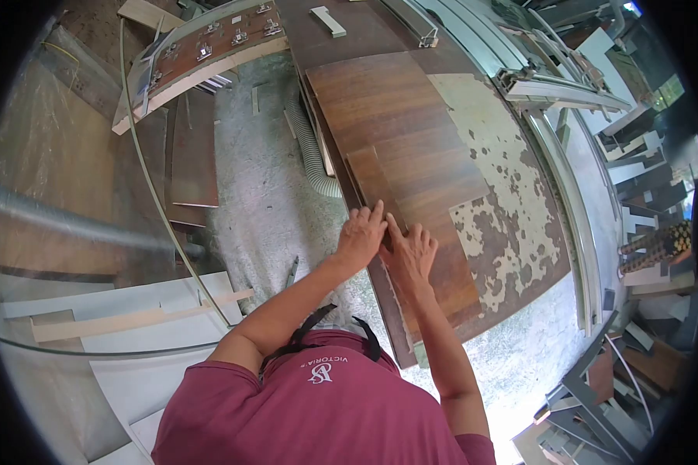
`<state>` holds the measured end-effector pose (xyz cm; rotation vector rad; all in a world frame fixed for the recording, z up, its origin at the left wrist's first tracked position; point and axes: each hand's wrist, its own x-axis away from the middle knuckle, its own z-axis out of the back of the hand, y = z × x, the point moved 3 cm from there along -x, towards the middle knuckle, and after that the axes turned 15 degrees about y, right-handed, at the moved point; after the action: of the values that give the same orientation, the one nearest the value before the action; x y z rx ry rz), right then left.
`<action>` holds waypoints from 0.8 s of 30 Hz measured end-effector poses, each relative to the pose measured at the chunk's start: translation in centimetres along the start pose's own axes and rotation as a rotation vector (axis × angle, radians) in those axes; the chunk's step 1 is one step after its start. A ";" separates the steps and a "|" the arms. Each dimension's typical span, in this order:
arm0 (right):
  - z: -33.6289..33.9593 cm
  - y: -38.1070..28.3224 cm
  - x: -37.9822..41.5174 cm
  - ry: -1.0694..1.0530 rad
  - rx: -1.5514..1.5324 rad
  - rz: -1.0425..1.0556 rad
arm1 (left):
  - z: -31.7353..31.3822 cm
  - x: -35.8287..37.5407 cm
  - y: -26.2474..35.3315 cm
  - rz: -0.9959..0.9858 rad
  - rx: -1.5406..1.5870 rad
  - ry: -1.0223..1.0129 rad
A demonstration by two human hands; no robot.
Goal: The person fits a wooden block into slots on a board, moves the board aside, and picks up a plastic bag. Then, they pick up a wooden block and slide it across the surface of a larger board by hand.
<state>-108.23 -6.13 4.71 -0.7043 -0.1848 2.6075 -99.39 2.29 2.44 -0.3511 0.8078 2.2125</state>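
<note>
A narrow brown wooden board [374,180] lies lengthwise along the left edge of a larger wood-grain panel [403,116]. My left hand [361,238] is closed on the narrow board's near part from the left, its index finger stretched along the top. From the right, my right hand [411,252] grips the same part, its index finger almost touching the left one. Both thumbs are mostly hidden. The large panel rests on a brown worktable [539,267] whose surface is patched with pale, flaked areas.
A metal rail [570,217] runs along the table's right side. A small pale wood strip [328,22] lies at its far end. A grey flexible hose [310,147] hangs at the left edge. Offcuts [651,356] pile up at right; another person's legs [647,248] show there.
</note>
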 end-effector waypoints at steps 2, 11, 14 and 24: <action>-2.7 -1.2 -3.5 -0.007 0.007 0.006 | -0.6 -2.9 -2.7 0.029 -0.018 0.028; -13.7 -5.8 -20.0 0.040 -0.005 0.030 | -3.3 -17.6 -15.2 0.084 -0.101 0.154; -16.8 -6.6 -24.2 0.087 0.016 0.037 | -4.1 -21.9 -18.4 0.070 -0.136 0.136; -17.4 -6.6 -26.8 -0.047 0.071 -0.130 | -7.0 -25.2 -20.8 0.020 -0.210 -0.026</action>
<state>-76.15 -11.64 3.31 -0.5872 -0.1456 2.4949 -66.97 -5.28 -0.27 -0.4157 0.5678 2.3214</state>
